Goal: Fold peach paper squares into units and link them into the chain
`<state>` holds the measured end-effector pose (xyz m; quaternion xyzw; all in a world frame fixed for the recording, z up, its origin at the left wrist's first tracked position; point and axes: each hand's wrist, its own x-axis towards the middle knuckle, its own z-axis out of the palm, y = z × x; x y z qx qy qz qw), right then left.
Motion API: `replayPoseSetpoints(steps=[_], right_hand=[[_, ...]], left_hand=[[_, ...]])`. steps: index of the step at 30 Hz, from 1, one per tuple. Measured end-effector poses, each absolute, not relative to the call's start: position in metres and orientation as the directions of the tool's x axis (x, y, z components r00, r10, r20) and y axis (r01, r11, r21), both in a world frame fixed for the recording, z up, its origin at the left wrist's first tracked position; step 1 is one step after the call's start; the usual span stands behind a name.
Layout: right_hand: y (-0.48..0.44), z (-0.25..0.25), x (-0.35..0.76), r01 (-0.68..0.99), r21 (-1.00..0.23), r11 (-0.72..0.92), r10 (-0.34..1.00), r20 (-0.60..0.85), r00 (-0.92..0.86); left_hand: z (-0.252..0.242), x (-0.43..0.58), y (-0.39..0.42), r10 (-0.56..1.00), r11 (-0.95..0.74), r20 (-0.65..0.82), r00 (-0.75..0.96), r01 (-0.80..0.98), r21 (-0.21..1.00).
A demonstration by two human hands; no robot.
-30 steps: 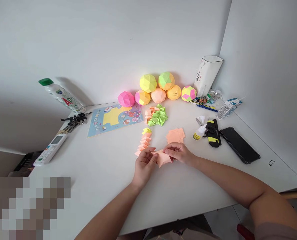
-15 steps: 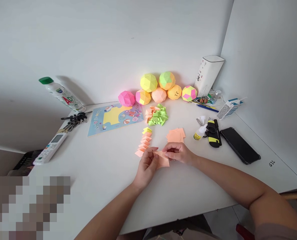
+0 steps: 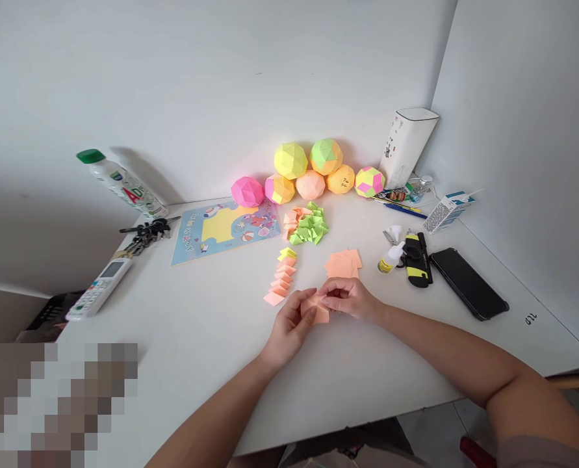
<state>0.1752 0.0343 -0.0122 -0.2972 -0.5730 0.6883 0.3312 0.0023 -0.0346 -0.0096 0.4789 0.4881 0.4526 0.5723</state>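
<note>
Near the front middle of the table, both hands pinch one small peach paper sheet point(image 3: 321, 315). My left hand point(image 3: 292, 325) is closed on its left side, thumb on top. My right hand point(image 3: 348, 299) grips the upper right part between thumb and fingers. Just beyond the right hand lies a loose stack of flat peach paper squares point(image 3: 344, 262). A row of folded peach paper pieces point(image 3: 282, 279), topped by yellow folded pieces point(image 3: 288, 253), runs away from the left hand. Farther back sits a heap of green and peach folded pieces point(image 3: 311, 224).
Several faceted paper balls point(image 3: 310, 184) stand along the wall. To the left are a picture board point(image 3: 186, 240), a bottle point(image 3: 123, 185), keys point(image 3: 147, 234) and a remote point(image 3: 99, 289). On the right lie a glue bottle point(image 3: 390, 258), a yellow-black cutter point(image 3: 417, 260), a phone point(image 3: 468, 284) and a carton point(image 3: 448, 212).
My left hand has shifted slightly right, closer to the right hand, its thumb farther over the peach paper. Less of the sheet shows. The right hand has barely moved.
</note>
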Motion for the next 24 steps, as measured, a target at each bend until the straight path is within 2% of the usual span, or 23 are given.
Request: replayPoseSetpoints(steps=[13,24], right_hand=[[0.0331,-0.0125,0.1757,-0.073,-0.993,-0.088,0.788,-0.025,-0.615],[0.0317,-0.0157,0.1741,-0.053,-0.999,-0.007,0.790,0.027,-0.613]], left_hand=[[-0.0139,0.0011,-0.0336,0.990,0.076,-0.073,0.120,-0.023,0.997],[-0.0118,0.0021,-0.0338,0.988,0.127,-0.122,0.093,-0.045,0.991]])
